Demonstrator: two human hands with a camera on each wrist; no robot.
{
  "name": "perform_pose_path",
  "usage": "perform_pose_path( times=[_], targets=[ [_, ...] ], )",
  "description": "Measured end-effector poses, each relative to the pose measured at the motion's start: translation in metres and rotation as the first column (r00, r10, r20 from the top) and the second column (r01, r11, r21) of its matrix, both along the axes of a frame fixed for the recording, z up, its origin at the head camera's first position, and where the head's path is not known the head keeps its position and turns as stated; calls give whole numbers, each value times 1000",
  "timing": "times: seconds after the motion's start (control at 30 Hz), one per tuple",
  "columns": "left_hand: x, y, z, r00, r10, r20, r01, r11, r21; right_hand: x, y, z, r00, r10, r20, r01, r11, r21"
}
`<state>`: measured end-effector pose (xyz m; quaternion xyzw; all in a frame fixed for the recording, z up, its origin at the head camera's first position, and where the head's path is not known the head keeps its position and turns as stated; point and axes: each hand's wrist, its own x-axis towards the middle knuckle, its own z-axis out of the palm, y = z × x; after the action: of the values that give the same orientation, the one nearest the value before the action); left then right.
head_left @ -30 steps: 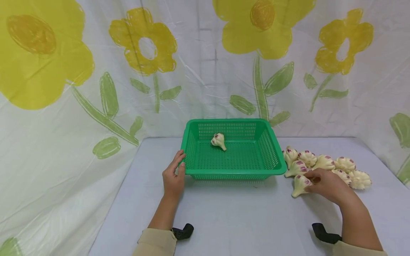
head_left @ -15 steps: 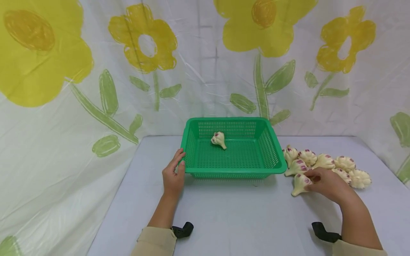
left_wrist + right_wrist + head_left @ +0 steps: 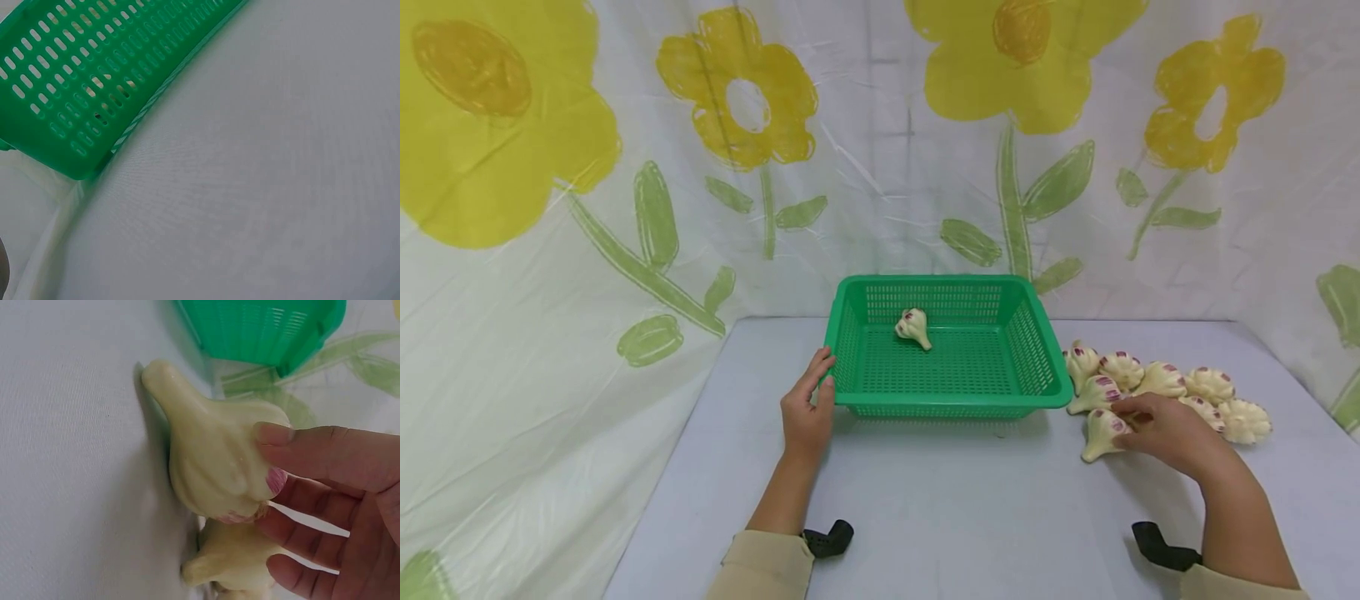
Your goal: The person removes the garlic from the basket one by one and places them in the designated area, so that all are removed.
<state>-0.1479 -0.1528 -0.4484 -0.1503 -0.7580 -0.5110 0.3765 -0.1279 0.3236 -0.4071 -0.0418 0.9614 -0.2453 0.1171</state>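
My right hand (image 3: 1172, 433) pinches a pale garlic bulb (image 3: 1103, 435) with purple marks, at the front left of a group of bulbs. In the right wrist view the thumb lies on the near side of this bulb, fingertips at its root end, its stem on the white table. My left hand (image 3: 807, 421) rests its fairly straight fingers against the left side of a green plastic basket (image 3: 951, 403). One garlic bulb (image 3: 913, 328) lies inside the basket, near its back left. The left wrist view shows the basket's slotted wall (image 3: 94, 75), with the hand almost wholly out of frame.
Several more garlic bulbs (image 3: 1210, 385) lie close together right of the basket, one garlic bulb (image 3: 234, 553) just behind the held one. The white table (image 3: 970, 517) stretches in front of the basket. A white curtain (image 3: 880, 217) with yellow flowers hangs behind and at the sides.
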Motion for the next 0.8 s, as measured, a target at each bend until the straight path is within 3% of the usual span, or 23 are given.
perform_pose_path(
  times=[0.4, 0.53, 0.63, 0.8],
  targets=[
    [1, -1, 1, 1000, 3, 9, -3, 1000, 7, 0, 1, 4, 1000, -8, -12, 9, 1000, 11],
    [-11, -7, -18, 1000, 13, 6, -13, 1000, 2, 1, 2, 7, 999, -15, -29, 15, 1000, 9],
    [-15, -8, -24, 1000, 17, -14, -17, 1000, 0, 3, 2, 9, 998, -11, -55, 12, 1000, 11],
    [-2, -1, -3, 1000, 1, -16, -1, 1000, 1, 7, 2, 14, 988, -1, -153, 0, 1000, -4]
  ],
)
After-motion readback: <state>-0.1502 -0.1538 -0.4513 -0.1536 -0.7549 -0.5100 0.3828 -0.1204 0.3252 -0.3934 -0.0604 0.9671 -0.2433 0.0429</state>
